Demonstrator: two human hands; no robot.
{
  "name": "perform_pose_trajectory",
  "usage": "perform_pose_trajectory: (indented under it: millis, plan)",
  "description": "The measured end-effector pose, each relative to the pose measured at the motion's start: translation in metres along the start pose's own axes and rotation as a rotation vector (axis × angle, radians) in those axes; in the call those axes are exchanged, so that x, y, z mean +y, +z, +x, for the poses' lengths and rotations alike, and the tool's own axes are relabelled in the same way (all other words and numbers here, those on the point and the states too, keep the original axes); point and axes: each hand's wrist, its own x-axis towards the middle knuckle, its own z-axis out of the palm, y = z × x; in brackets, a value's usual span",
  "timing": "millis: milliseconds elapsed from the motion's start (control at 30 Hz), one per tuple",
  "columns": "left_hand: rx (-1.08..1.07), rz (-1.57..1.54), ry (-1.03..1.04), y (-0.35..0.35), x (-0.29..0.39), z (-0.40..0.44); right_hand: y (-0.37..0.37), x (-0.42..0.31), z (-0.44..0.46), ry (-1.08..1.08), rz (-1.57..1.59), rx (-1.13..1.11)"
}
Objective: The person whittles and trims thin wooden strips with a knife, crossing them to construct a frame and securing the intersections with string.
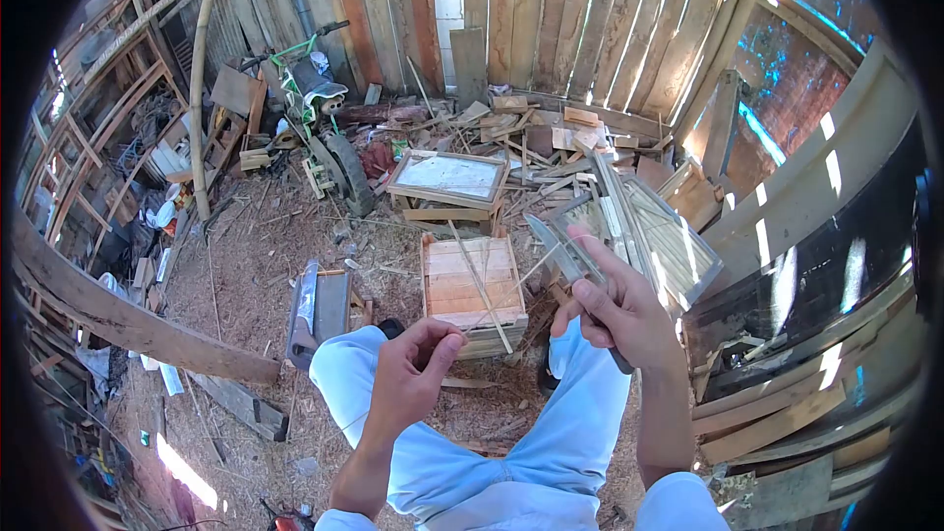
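A broad-bladed knife [557, 248] is gripped in the right hand [619, 303], its flat metal blade angled forward and to the left, above the right edge of a slatted wooden box [470, 270]. The left hand [411, 374] is held near the box's front left corner, thumb and forefinger pinched closed (whether a fine strand is held between them cannot be told). A thin, pale stick [482, 287] is seen crossing the box at a slant, its lower end projecting past the front edge.

The box is framed by two knees in pale blue trousers [359, 364], with a narrow gap left on either side. Beyond its far edge, a wood-framed panel [447, 175] with a whitish, stained face is raised on a wooden base. To the left, a dark, straight-edged case [320, 310] is set on the ground [246, 285], where open room is carpeted in shavings and splinters. Rough offcuts [536, 133] are heaped against a wall of upright planks [551, 20], near a green-framed bike [320, 88].
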Motion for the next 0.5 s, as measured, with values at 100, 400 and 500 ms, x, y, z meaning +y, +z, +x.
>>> perform_pose_trajectory:
  millis: [100,400,500]
  plan:
    - [-0.028,0.020,0.008,0.003,0.001,0.000,0.000,-0.007,0.001,0.029,0.183,-0.162]
    - [-0.002,0.001,-0.017,0.000,0.001,0.000,-0.010,0.019,0.010,0.154,-0.023,0.052]
    - [0.014,-0.007,-0.023,0.001,-0.002,0.000,-0.002,0.015,0.011,0.230,-0.098,-0.094]
